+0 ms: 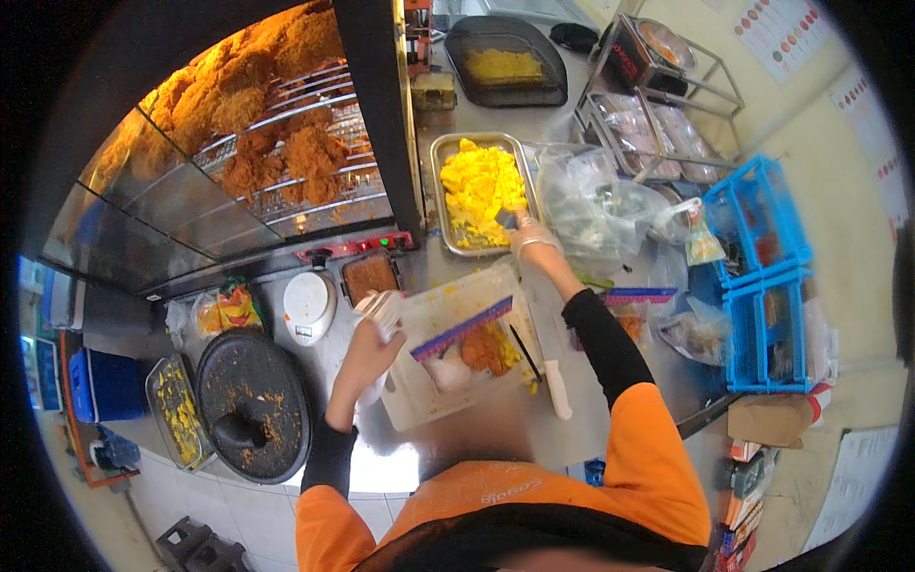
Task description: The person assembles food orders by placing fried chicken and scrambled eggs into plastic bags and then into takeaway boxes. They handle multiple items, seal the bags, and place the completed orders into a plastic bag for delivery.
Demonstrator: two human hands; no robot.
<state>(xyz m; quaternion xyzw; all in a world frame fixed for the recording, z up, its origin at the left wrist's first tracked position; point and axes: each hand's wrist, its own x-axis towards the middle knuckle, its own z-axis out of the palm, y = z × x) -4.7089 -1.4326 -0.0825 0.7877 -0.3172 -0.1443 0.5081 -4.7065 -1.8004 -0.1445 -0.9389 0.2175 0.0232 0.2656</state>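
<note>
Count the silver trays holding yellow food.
2. One silver tray sits at the right hand, left of the clear plastic bags; the second tray is at far left, beside the round black lid. Others may be hidden.

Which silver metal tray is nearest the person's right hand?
The rectangular silver tray heaped with bright yellow food; the right hand is at its corner. The other tray lies far left, beside a round black disc.
</note>
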